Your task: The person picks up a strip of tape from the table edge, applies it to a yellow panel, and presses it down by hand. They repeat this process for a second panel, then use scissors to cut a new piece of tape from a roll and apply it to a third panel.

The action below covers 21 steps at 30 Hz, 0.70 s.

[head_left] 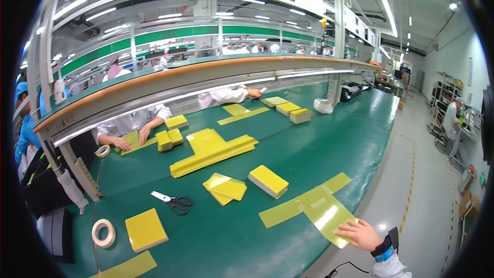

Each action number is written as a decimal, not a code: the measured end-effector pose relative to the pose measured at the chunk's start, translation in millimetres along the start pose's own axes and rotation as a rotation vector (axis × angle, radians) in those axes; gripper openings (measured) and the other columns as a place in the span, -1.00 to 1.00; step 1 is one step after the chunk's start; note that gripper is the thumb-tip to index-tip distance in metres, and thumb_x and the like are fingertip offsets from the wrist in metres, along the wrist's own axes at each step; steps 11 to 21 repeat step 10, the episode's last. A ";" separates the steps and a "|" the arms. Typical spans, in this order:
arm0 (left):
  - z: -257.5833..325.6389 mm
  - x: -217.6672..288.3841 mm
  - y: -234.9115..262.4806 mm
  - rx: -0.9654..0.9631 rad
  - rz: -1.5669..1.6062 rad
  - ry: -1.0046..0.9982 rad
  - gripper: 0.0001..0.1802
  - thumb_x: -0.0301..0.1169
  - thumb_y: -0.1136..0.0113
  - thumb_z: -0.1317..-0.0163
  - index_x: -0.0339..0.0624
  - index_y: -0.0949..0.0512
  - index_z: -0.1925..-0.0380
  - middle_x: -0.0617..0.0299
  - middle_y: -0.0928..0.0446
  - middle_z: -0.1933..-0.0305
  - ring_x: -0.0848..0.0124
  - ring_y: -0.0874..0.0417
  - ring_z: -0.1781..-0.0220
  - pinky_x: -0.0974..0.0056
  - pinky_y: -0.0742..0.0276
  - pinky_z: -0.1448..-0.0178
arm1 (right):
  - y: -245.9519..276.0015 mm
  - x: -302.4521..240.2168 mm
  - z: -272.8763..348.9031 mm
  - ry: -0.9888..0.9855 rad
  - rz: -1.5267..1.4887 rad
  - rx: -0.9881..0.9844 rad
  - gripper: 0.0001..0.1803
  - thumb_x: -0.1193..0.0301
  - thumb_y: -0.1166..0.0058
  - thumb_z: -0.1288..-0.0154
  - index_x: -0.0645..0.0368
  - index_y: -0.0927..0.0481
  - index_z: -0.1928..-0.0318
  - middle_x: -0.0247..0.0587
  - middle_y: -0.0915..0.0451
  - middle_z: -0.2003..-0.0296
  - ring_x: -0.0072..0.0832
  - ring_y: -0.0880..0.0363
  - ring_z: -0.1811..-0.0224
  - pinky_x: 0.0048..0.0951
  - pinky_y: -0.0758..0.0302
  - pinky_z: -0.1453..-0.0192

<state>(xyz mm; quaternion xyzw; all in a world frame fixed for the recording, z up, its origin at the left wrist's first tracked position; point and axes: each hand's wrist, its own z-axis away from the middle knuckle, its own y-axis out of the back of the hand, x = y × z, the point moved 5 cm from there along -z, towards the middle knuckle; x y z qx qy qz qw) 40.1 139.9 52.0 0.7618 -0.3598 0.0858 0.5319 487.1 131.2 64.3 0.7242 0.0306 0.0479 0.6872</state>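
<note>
My right hand [362,235] reaches in from the lower right, with a dark band and a blue band at its wrist. Its fingers lie stretched out on the near end of a translucent yellow film sheet [326,212], at the table's edge. At its far end this sheet meets a crosswise yellow strip [282,214], making a T shape with small pieces of clear tape at the join. My left hand is not in view. Beyond the T lies a neat stack of yellow-topped sheets [268,179], and left of that a few loose yellow sheets [225,188].
Scissors [177,204], a tape roll [103,233] and a square yellow stack [146,229] lie on the green table [216,242] at left. A pile of long yellow pieces [213,157] is mid-table. Two co-workers' hands [145,133] [253,92] work opposite, beneath an overhead shelf [206,76].
</note>
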 end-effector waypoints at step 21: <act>-3.7 0.0 -0.5 -0.001 0.001 -0.010 -0.73 -0.35 -0.25 -0.09 -0.15 -0.60 0.18 -0.01 -0.51 -0.12 -0.04 -0.43 -0.20 -0.01 -0.28 -0.29 | -2.4 110.1 -15.6 -0.264 -0.096 -0.001 -0.34 0.27 -0.02 -0.09 -0.39 -0.38 -0.28 -0.33 -0.28 -0.37 -0.09 -0.06 -0.47 0.14 0.10 -0.48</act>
